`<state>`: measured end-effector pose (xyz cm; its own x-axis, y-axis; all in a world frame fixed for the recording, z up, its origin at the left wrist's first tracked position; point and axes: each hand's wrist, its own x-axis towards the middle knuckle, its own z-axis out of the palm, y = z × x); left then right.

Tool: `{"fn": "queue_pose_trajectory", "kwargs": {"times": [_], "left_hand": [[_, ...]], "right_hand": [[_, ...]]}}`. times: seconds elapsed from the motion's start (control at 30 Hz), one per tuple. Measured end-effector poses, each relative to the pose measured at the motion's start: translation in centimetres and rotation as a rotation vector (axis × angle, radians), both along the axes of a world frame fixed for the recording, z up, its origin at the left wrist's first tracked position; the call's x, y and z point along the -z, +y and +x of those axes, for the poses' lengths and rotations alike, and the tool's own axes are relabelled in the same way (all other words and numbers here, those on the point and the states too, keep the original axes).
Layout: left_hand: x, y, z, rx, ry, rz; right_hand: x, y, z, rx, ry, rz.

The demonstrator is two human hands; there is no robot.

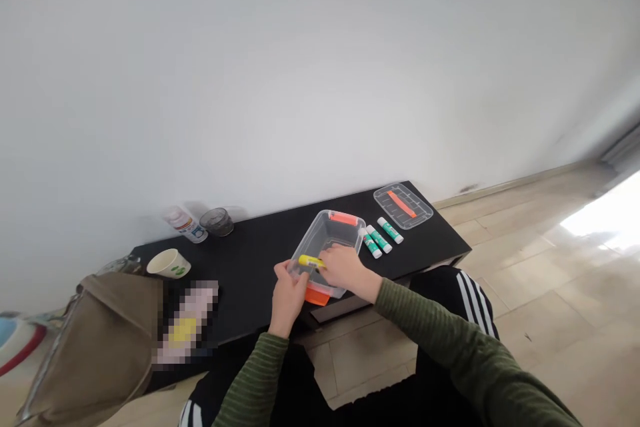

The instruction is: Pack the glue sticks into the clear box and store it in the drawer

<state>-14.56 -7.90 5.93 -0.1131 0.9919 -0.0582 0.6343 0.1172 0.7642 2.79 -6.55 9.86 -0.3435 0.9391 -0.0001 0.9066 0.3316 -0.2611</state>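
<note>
Fingers, right hand [343,267]: closed around a yellow stick [311,261], near its right end.
Fingers, left hand [289,300]: thumb and fingers grasping the near left corner of a clear box [306,240]; whether they also touch the stick, I cannot tell.
Yellow stick: held above the near part of the box, its free end pointing left.
Clear box: on the black table [255,260], by the near edge, with 2 orange clasps, 1 at the far end and 1 at the near end.
Green-and-white tubes [380,240]: 3, lying side by side just right of the box.
Lid [415,214]: flat at the far right of the table, clear with 1 orange strip.
Far left: a can [183,223] beside a dark glass bowl [217,222].
Left end: a white paper cup [167,264], tilted, with green leaf marks; nearer, a brown bag [107,340] and a pixelated pink-and-yellow item [187,327].
</note>
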Motion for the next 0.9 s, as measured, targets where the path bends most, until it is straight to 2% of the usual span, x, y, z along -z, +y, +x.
{"fn": "queue_pose_trajectory", "kwargs": {"times": [0.17, 0.3, 0.5, 0.67, 0.8, 0.9], "left_hand": [[0.6, 0.5, 0.0, -0.006, -0.012, 0.052], [1.1, 1.0, 0.1, -0.033, -0.026, 0.06], [1.3, 1.2, 0.1, -0.018, -0.084, 0.073], [1.3, 1.3, 0.1, -0.007, -0.098, 0.072], [1.6, 1.5, 0.0, 0.005, -0.091, 0.073], [1.7, 1.6, -0.2, 0.019, -0.099, 0.069]], "right_hand": [[0.8, 1.7, -2.2, -0.037, -0.196, -0.265], [1.3, 2.0, -2.2, -0.096, -0.219, -0.304], [1.5, 2.1, -1.9, -0.097, -0.193, -0.307], [1.5, 1.7, -1.7, -0.046, -0.097, -0.145], [2.2, 0.7, 0.1, 0.057, 0.262, 0.165], [3.5, 0.0, 3.4, 0.251, 0.47, 0.396]]}}
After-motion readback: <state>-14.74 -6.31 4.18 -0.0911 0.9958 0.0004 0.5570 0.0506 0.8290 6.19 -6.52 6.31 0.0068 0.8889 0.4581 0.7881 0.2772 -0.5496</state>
